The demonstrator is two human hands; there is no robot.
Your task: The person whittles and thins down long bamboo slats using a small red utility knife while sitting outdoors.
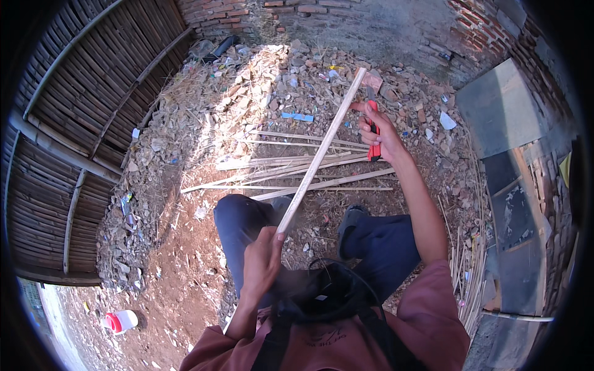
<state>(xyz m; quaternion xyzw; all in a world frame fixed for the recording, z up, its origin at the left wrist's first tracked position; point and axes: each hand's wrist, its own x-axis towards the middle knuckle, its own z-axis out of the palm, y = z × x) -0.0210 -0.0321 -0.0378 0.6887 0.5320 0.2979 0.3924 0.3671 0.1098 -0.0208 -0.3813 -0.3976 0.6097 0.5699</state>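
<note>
A long pale bamboo strip (320,153) slants up and away in front of me. My left hand (261,261) is closed around its near end, by my left knee. Farther out, my right hand (385,135) grips a red utility knife (374,152), its blade pointing away from me and close beside the strip's far part. The right index finger reaches toward the strip; whether it touches cannot be made out. Beneath them, several more bamboo strips (272,162) lie loosely crosswise on the ground, beyond my bent knees.
Stony rubble (247,102) covers the ground up to a brick wall (359,28). A bamboo-slat panel (105,80) stands at left, weathered boards (504,111) at right. A red-and-white container (122,321) sits at lower left. Thin sticks (473,266) lie along the right side.
</note>
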